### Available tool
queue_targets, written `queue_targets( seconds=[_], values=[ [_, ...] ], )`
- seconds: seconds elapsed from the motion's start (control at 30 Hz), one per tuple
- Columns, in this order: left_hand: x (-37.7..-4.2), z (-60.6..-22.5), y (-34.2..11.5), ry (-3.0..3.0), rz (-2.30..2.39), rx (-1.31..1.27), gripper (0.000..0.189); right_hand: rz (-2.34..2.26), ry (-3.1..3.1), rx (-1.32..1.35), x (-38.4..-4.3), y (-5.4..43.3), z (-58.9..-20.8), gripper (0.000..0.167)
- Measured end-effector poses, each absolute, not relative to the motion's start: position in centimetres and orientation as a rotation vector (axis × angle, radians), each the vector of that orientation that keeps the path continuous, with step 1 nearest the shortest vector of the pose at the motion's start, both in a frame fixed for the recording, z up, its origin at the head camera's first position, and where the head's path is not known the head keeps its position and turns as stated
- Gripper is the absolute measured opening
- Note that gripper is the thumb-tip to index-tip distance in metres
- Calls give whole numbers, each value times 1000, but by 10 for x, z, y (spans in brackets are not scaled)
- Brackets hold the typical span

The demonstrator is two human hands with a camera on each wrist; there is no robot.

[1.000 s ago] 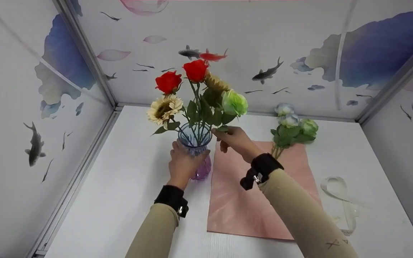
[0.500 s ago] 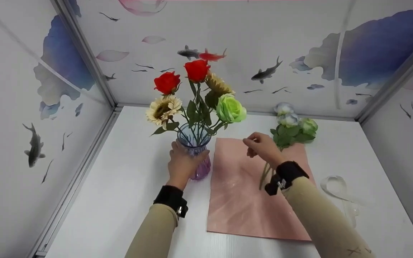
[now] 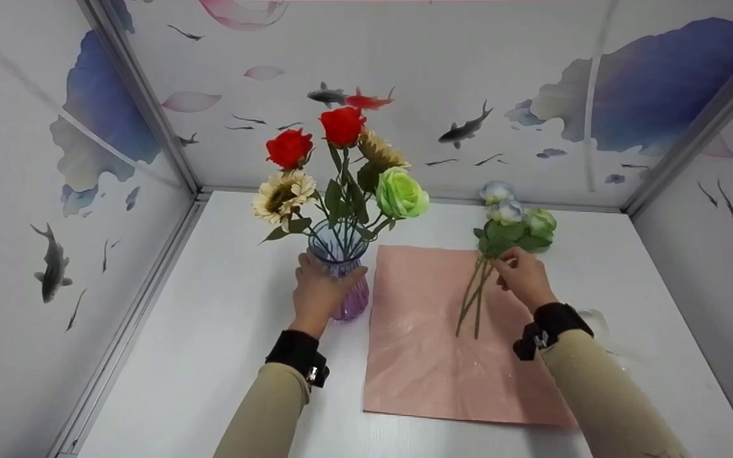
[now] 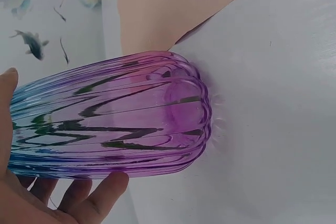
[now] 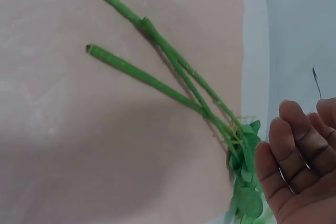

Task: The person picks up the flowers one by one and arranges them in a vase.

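Observation:
A ribbed glass vase [image 3: 352, 300], blue at the top and purple at the base, stands upright on the table. My left hand [image 3: 317, 291] grips it just below the rim; the left wrist view shows thumb and fingers on either side of the glass. In the vase are two red roses [image 3: 343, 126], two sunflowers [image 3: 282, 196] and a green rose [image 3: 403, 193]. My right hand [image 3: 522, 278] hovers beside the stems [image 3: 478, 305] of the loose flowers, two pale blue [image 3: 504, 212] and one green [image 3: 539, 221]. In the right wrist view its loosely bent fingers [image 5: 283, 140] hold nothing.
A pink sheet of wrapping paper [image 3: 417, 356] lies flat right of the vase, under the loose stems. A pale translucent ribbon [image 3: 594, 321] lies on the white table [image 3: 214, 318] at the right, partly hidden by the right forearm. Printed wall panels [image 3: 404, 51] enclose the table.
My right hand has left the green rose at the vase and moved right to the loose flowers. The green rose has turned and settled slightly. My left hand keeps its grip.

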State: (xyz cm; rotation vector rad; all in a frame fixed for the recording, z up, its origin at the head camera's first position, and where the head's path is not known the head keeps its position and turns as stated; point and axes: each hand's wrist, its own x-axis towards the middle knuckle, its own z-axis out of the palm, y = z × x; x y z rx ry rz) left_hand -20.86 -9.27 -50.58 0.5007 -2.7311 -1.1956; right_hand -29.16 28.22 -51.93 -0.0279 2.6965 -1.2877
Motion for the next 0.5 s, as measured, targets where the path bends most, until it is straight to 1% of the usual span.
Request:
queue_targets(
  seconds=[0.1, 0.23, 0.5],
  values=[
    [-208, -505, -95, -2742, -1220, 495, 130, -1239, 2732, -4, -288, 292, -524, 33],
    [-206, -503, -98, -2771, -1257, 479, 132, -1119, 2820, -61, -284, 302, -532, 36],
    [-206, -494, -107, -2835, -1372, 407, 129, -949, 2881, -156, -280, 320, -548, 35]
  ],
)
